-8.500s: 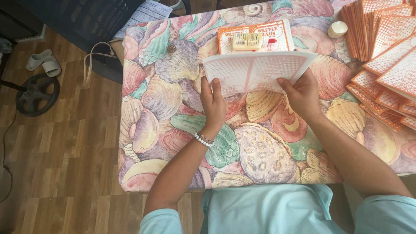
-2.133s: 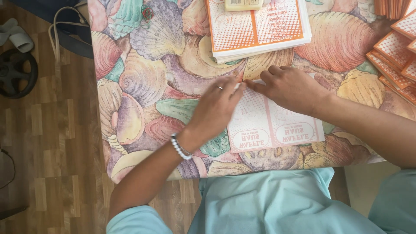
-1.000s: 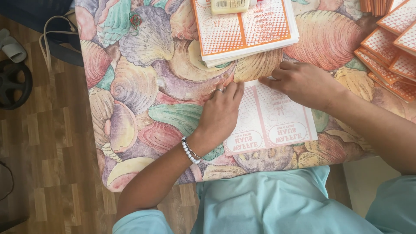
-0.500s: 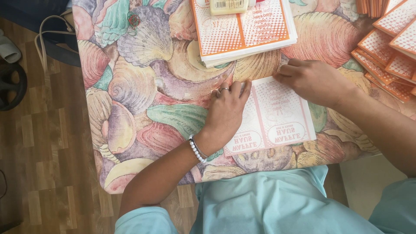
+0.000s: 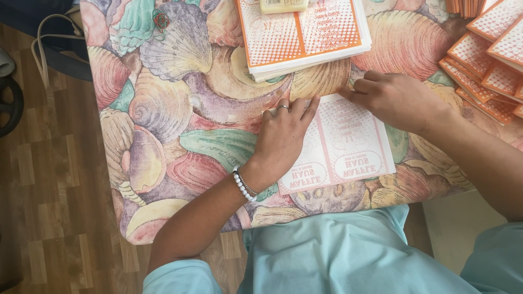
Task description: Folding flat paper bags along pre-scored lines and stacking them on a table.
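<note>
- Since a moment ago, the left hand [image 5: 283,136] has slid a bit up the sheet, and the right hand [image 5: 392,98] has stayed at the top edge of it.
- Both hands press on a flat white paper sheet [image 5: 348,147] with pale orange print and two round marks near its lower edge.
- That sheet lies in the middle of the frame, on the desk [image 5: 163,109], just below a stack.
- Left hand: it lies flat on the left part of the sheet, fingers spread a little and pointing up toward the top edge. One finger has a ring [image 5: 282,108].
- Left wrist: it wears a bracelet [image 5: 243,185] of small white beads.
- Right hand: its fingers are bent and bunched close, with the tips pushing down on the top right edge of the sheet. I cannot tell if it is pinching the edge.
- A stack of orange and white sheets [image 5: 302,32] sits at the top middle of the frame, very near the flat sheet.
- A small pale block [image 5: 283,5] rests on top of that stack.
- Many folded orange and white pieces [image 5: 490,54] lie in rows at the upper right.
- A cloth with big sea shells in pink, green and purple covers the desk.
- A wood floor [image 5: 49,190] shows on the left side.
- The person's light blue shirt [image 5: 348,256] fills the bottom of the frame.
</note>
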